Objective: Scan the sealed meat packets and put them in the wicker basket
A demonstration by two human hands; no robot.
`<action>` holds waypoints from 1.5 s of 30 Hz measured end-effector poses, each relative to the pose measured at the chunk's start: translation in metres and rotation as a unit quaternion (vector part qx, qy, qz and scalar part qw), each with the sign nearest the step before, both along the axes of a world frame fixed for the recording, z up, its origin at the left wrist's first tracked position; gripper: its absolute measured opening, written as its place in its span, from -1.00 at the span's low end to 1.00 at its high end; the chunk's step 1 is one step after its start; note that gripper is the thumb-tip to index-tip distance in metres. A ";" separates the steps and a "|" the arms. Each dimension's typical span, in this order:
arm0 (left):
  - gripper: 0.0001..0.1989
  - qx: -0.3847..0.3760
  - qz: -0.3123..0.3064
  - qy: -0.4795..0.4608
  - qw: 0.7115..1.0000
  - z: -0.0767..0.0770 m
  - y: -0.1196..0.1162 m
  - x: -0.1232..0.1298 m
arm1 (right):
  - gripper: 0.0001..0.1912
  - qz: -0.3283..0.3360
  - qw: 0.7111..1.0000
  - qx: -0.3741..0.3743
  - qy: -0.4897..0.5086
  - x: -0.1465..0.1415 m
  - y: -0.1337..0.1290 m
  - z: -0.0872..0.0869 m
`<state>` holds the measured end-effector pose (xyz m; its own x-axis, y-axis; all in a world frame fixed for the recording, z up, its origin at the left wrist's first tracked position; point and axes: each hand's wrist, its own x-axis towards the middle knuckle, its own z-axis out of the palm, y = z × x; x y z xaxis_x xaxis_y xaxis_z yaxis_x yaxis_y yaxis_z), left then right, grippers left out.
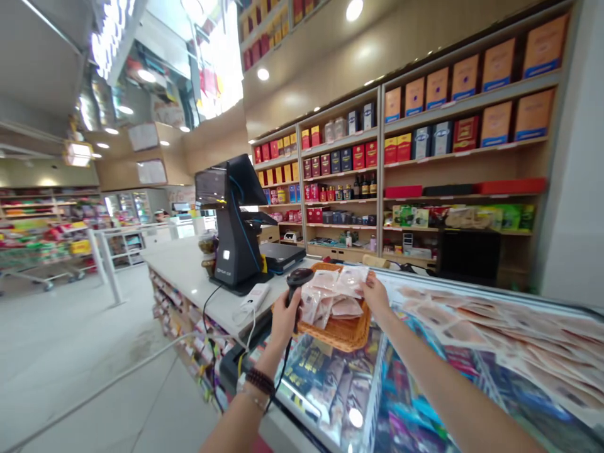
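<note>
My left hand (284, 313) is closed around the handle of a black barcode scanner (300, 277), whose cable hangs down past my wrist. The scanner head is at the left edge of an orange wicker basket (352, 336). Several clear packets with pale pink contents (325, 292) lie inside it. At the basket's upper right, my right hand (375, 292) pinches the edge of one packet (353, 280). The basket rests on the glass top of a display freezer (330, 377).
A black checkout terminal (236, 233) stands on the white counter (174, 258) at the left, near a white device (257, 296) with a cable. Many flat packets (491, 327) cover the freezer top at the right. Shelves of boxes (344, 157) line the back wall.
</note>
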<state>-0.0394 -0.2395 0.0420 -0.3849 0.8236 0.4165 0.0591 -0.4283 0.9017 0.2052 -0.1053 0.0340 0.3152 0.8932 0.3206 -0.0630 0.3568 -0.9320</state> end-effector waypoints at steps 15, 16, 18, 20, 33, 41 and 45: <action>-0.20 -0.034 -0.014 0.001 0.999 -0.007 -0.020 -0.007 | -0.64 -0.020 0.967 0.067 -0.245 0.035 -0.025 -0.027; -0.21 -0.035 -0.031 0.001 0.999 -0.006 -0.020 0.000 | -0.64 -0.037 0.963 0.061 -0.261 0.058 -0.031 -0.031; -0.22 -0.027 -0.067 0.000 0.997 -0.002 -0.017 0.016 | -0.63 -0.084 0.951 0.044 -0.294 0.108 -0.043 -0.037; -0.22 -0.013 -0.100 -0.006 0.995 0.003 -0.013 0.036 | -0.63 -0.143 0.935 0.024 -0.325 0.161 -0.058 -0.040; -0.23 -0.018 -0.304 -0.037 0.952 -0.011 -0.005 0.208 | -0.46 -0.480 0.766 -0.188 -0.384 0.367 -0.188 -0.066; -0.28 -0.050 -0.338 -0.017 0.940 -0.052 -0.010 0.254 | -0.41 -0.414 0.776 -0.242 -0.410 0.335 -0.181 -0.086; -0.28 -0.059 -0.328 -0.031 0.942 -0.060 -0.007 0.252 | -0.40 -0.394 0.778 -0.224 -0.436 0.312 -0.172 -0.086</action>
<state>0.2129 -0.2469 -0.0176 0.2037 0.9317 0.3006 -0.2372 -0.2509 0.9385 0.5176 -0.2769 -0.0518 0.6589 0.6162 0.4314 0.7357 -0.4084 -0.5404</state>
